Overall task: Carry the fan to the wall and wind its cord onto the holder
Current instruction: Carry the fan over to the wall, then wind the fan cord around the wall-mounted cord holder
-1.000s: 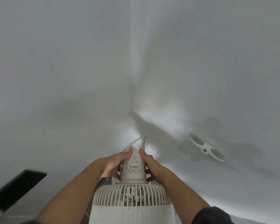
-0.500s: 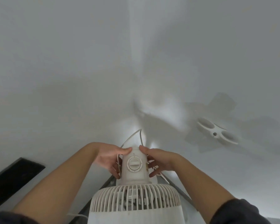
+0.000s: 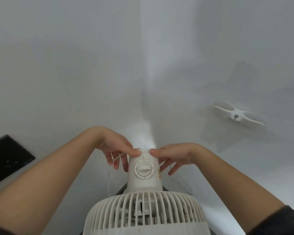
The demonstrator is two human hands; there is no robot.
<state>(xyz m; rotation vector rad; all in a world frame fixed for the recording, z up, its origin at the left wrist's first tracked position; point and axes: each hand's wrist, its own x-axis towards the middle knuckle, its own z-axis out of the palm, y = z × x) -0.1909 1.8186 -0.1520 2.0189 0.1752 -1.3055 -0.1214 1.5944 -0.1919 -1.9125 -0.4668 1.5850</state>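
Fan position: the fan (image 3: 143, 211) stood directly below the camera, close to a corner of the wall (image 3: 75, 65), with its motor housing (image 3: 143, 185) pointing at that corner.
Left hand: the left hand (image 3: 119, 150) pressed its thumb on the housing's top edge; its fingers curled down and hooked thin strands of the cord (image 3: 108, 182).
Right hand: the right hand (image 3: 175, 155) set its thumb tip on the same edge, fingers spread and nearly straight beside the housing, gripping nothing that could be seen.
Cord run: 1 strand hung from the left hand down past the housing; its far end was hidden.
Holder: the holder (image 3: 236, 114) was fixed to the wall, up and to the right of both hands and well apart from them.
Key relation: the right hand was the nearer of the 2; the holder's long axis slanted from upper left to lower right.
Judged next step: the cord probably had to pass from left to right before winding.
Fan materials: the grille (image 3: 119, 212) was off-white ribbed plastic; the housing was a smooth cylinder bearing a round dial (image 3: 143, 168) with a bar grip.
Holder shape: flat white plastic with rounded lobes, 2 oval openings visible and a central screw.
Surroundings: matte pale wall; a dark panel (image 3: 7, 158) lay at the left.
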